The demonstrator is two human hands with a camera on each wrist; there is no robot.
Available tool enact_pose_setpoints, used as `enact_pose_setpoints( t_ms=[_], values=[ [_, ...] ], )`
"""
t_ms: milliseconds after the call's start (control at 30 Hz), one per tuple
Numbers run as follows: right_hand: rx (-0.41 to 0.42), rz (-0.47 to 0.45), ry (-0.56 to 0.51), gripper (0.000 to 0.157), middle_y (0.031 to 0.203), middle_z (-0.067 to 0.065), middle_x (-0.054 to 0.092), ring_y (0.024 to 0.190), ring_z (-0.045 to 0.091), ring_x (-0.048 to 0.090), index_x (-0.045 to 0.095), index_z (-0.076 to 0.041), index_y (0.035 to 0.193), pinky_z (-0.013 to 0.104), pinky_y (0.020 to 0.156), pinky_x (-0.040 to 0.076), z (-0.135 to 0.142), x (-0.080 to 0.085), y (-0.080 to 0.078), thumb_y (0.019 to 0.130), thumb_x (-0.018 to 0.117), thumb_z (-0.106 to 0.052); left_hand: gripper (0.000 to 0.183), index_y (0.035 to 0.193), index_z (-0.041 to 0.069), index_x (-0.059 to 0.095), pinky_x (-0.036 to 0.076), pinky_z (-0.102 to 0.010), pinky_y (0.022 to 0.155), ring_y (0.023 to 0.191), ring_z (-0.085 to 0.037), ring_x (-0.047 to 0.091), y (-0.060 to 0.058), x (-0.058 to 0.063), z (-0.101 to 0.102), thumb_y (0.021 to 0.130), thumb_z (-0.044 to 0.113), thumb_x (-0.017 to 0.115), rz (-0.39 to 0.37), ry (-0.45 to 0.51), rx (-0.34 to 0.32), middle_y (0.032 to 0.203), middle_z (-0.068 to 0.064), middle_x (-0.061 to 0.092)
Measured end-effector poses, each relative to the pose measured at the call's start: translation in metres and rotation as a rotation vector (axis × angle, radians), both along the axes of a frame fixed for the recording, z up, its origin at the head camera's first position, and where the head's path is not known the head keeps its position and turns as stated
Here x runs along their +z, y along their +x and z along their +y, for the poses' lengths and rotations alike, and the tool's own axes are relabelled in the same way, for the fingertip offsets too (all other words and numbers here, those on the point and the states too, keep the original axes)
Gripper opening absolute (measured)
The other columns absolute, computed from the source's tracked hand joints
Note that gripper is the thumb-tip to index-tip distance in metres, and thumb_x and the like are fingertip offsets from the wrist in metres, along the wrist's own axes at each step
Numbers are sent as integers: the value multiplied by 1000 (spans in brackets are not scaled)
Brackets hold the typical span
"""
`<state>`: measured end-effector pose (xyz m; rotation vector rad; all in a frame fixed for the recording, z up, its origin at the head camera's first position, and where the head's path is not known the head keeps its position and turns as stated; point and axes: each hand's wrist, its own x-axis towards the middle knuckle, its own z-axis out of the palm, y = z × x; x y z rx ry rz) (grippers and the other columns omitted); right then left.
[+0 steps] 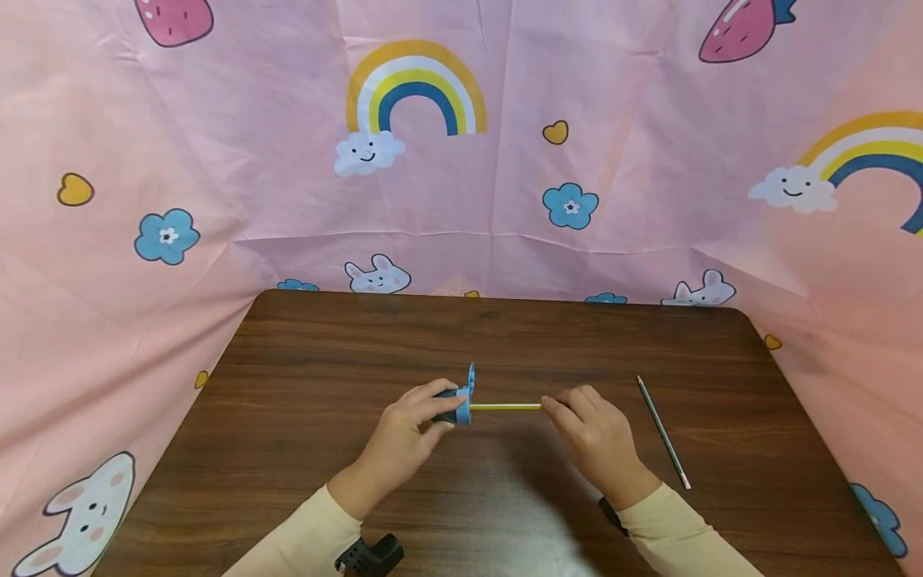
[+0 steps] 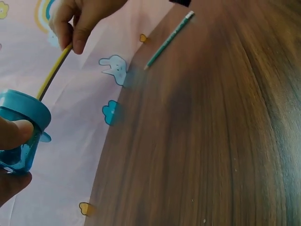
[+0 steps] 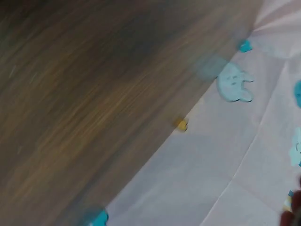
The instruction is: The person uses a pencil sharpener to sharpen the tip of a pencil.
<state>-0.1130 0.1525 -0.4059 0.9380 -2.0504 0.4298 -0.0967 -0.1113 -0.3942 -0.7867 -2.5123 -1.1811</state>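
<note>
A blue pencil sharpener [image 1: 464, 409] with a see-through shavings cup lies sideways in my left hand [image 1: 400, 441], its small lid flipped up. Thumb and fingers grip it from both sides, as the left wrist view shows with the sharpener [image 2: 24, 109] at its left edge. A yellow pencil [image 1: 505, 407] reaches from the sharpener's opening across to my right hand [image 1: 594, 437], which pinches its outer end between thumb and fingertips. The pencil's inner tip is hidden inside the sharpener. In the right wrist view only blurred fingers [image 3: 295, 209] show at the edge.
On the brown wooden table [image 1: 346, 344] a green pencil [image 1: 663, 433] lies slantwise, to the right of my right hand. A pink cloth [image 1: 288, 120] printed with rainbows, rabbits and flowers hangs behind the table and along its sides.
</note>
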Motion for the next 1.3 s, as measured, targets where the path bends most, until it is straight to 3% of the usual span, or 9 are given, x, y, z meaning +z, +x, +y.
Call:
enact_pose_setpoints(
  t_ms=[133, 233, 433, 567, 833, 967, 1100, 1200, 1300],
  values=[
    [2, -206, 11, 4, 70, -1, 54, 61, 11, 47, 70, -8, 78, 19, 48, 42, 4, 2, 3, 77, 69, -12, 43, 110, 13, 66, 50, -23, 76, 106, -14, 52, -1, -1, -1, 70, -3, 72, 66, -59, -30, 119, 1, 55],
    [62, -509, 24, 11, 69, -6, 57, 62, 5, 51, 70, -11, 75, 17, 51, 44, 8, 8, 2, 67, 77, -9, 43, 107, 10, 68, 49, -27, 82, 109, -17, 52, -2, -3, -2, 67, -4, 74, 162, -89, -67, 116, -1, 56],
    [216, -1374, -67, 7, 65, 2, 61, 53, 5, 48, 71, -7, 79, 21, 45, 40, 20, 27, -13, 79, 67, -13, 40, 104, 5, 68, 48, -28, 85, 105, -23, 54, -3, -8, -1, 66, -8, 73, 324, -77, -156, 111, -8, 58],
    [233, -1567, -84, 12, 59, 6, 56, 48, 8, 44, 70, -2, 81, 22, 43, 39, 24, 29, -17, 81, 66, -13, 38, 103, 5, 68, 47, -26, 86, 105, -23, 54, -4, -8, 2, 68, -10, 71, 348, -64, -186, 111, -9, 58],
    [50, -1230, 38, 39, 101, 0, 63, 88, 12, 59, 63, -15, 111, 30, 70, 49, 19, 25, -9, 83, 60, -41, 40, 105, 10, 68, 48, -28, 84, 108, -19, 52, -2, -8, 1, 69, -6, 72, 232, -82, -95, 115, -3, 57],
    [-64, -788, 101, 58, 113, 0, 55, 100, 16, 54, 53, -20, 127, 35, 75, 49, 13, 21, -1, 76, 66, -46, 43, 108, 11, 67, 49, -29, 82, 108, -17, 52, 0, -10, -3, 69, -7, 72, 145, -71, -40, 116, -1, 56],
    [-53, -299, 85, 42, 101, 5, 59, 90, 21, 56, 63, -11, 114, 36, 73, 48, 10, 13, 2, 78, 70, -31, 43, 110, 12, 66, 50, -29, 81, 108, -16, 52, 1, -9, -6, 71, -6, 71, 94, -49, -12, 117, 0, 56],
    [-1, -72, 43, 23, 90, 7, 61, 80, 23, 58, 68, -6, 99, 36, 70, 49, 7, 8, 1, 87, 60, -23, 44, 110, 12, 66, 51, -22, 72, 103, -14, 53, 1, -6, -6, 70, -6, 72, 71, -25, -2, 117, 0, 56],
    [25, 62, 25, 24, 82, 8, 61, 73, 22, 58, 69, -4, 90, 35, 66, 49, 4, 6, 0, 93, 50, -18, 43, 109, 11, 67, 48, -18, 62, 95, -12, 54, 2, -4, -5, 69, -5, 72, 52, 2, 6, 116, 0, 56]
  ],
)
